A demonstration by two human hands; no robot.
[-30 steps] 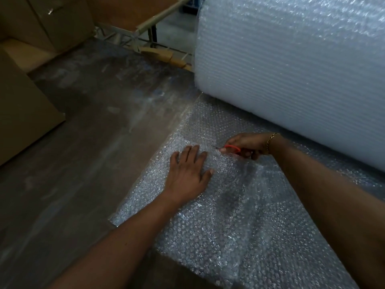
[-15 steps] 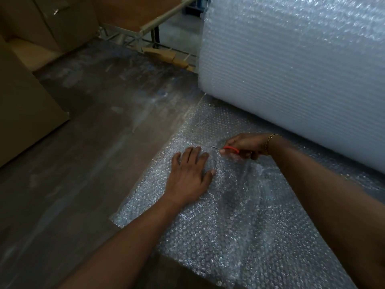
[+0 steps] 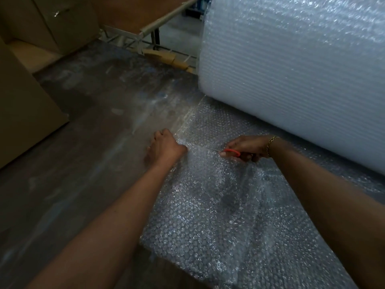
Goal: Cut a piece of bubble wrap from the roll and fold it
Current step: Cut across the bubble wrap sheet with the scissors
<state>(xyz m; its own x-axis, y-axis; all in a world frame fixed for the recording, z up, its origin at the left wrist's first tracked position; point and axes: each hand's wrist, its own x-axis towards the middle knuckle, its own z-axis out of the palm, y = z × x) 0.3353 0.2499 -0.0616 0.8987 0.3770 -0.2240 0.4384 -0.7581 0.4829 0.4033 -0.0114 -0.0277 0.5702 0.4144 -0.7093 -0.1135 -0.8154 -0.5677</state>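
Plastic bubble wrap is laid out as a flat sheet (image 3: 218, 205) on the dark floor (image 3: 83, 163). It runs out from under the big white roll (image 3: 291, 80), which lies just behind it on the right. The cutting step seems to be in hand, and the fold is not yet begun.

Small scissors (image 3: 230, 152) with a red handle are held in the right hand (image 3: 245, 148), with the fingers curled round the handle. A gold bracelet (image 3: 270, 142) is worn on that wrist. The thin blades are pointed to the left, low on the sheet and near the roll. Whether the blades are open or closed cannot be told, because they are too thin and dim.

The left hand (image 3: 164, 148) is set at the left edge of the sheet, a little past the blade tips. Its fingers are curled under, and the edge of the sheet seems to be gripped. A faint straight line is seen in the wrap between the two hands. Whether it is a cut or only a crease cannot be told.

For the next move, the sheet should be pulled tight and the scissors pushed straight on to the left edge, so that the piece is cut free. The gripping fingers must be kept out of the blades' way. Only then can the loose piece be folded.

A brown cardboard box (image 3: 20, 122) is seen at the far left, and a metal frame (image 3: 145, 36) at the top.
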